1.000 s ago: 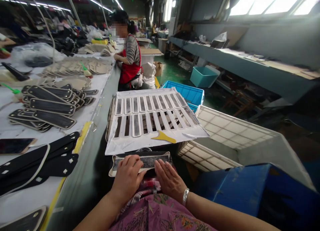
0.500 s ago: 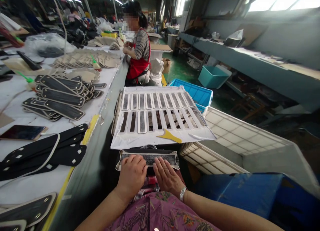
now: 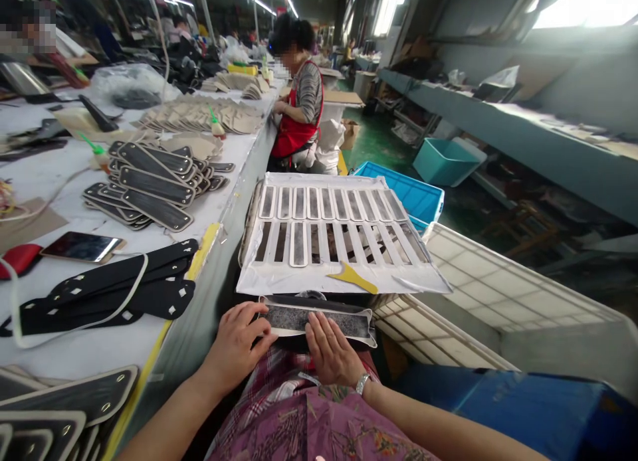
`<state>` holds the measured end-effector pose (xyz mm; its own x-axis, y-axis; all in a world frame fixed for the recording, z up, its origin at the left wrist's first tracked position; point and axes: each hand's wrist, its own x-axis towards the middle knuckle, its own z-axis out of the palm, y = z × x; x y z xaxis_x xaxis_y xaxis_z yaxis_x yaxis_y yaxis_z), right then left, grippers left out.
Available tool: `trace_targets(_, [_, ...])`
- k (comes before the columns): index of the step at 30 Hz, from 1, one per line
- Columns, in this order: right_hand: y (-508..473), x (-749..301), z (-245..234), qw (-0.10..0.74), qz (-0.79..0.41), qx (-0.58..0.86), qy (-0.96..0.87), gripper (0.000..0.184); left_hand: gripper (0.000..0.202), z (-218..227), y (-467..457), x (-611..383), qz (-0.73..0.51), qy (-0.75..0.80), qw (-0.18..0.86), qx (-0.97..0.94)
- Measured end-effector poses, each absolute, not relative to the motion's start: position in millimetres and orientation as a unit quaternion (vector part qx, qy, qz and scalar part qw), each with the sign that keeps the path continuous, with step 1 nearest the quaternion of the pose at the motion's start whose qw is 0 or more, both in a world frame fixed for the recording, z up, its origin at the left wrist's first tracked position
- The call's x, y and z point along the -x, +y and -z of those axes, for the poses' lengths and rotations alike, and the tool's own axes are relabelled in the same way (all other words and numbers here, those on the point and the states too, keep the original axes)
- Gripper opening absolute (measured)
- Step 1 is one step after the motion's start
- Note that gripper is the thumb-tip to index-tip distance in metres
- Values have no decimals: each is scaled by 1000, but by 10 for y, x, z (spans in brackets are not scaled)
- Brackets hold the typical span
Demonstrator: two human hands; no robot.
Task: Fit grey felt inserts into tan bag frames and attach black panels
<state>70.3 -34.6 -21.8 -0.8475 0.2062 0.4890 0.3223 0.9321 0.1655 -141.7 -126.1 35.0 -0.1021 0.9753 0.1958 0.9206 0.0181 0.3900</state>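
A long dark grey strip with a pale edging (image 3: 294, 319) lies across in front of my lap, on a dark support. My left hand (image 3: 239, 341) is at its left end, fingers bent and thumb against the near edge, closed on the border. My right hand (image 3: 333, 351) lies flat on the middle of the strip, fingers straight and together. Just beyond stands a white slotted board (image 3: 279, 281) with a row of pale-edged dark strips (image 3: 327, 203) along its far side. One more such strip (image 3: 299, 244) lies in the nearer row. A yellow forked flat piece (image 3: 353, 277) rests on the board's near border.
On the left, the white table (image 3: 209, 212) bears piled dark straps (image 3: 154, 182), a phone (image 3: 82, 246) and black pieces (image 3: 119, 281). To the right are a white crate (image 3: 518, 281), a blue crate (image 3: 399, 185) and a blue box (image 3: 498, 408). A co-worker in a red apron (image 3: 296, 132) sits ahead.
My left hand has moved left from on top of the strip to its left end. My right hand stays flat on it. The whole view has shifted, showing more of the left.
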Motion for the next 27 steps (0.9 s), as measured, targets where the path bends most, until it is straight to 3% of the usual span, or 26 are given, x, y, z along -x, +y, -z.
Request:
trace_targets(14, [-381, -339, 153, 224, 97, 108, -964, 44, 9, -358, -1197, 1275, -227, 766, 57, -599])
trace_targets(19, [-433, -138, 127, 193, 81, 110, -972, 45, 5, -234, -1256, 1341, -313, 760, 83, -564])
trace_targets(20, [-446, -103, 128, 187, 76, 115, -973, 46, 7, -193, -1279, 1374, -351, 754, 94, -547])
trace_targets(24, [-498, 36, 154, 178, 50, 138, -973, 47, 47, -21, -1370, 1526, -459, 726, 210, -466])
trace_targets(27, [-539, 168, 172, 181, 31, 147, -972, 47, 51, 71, -1389, 1588, -456, 713, 271, -458])
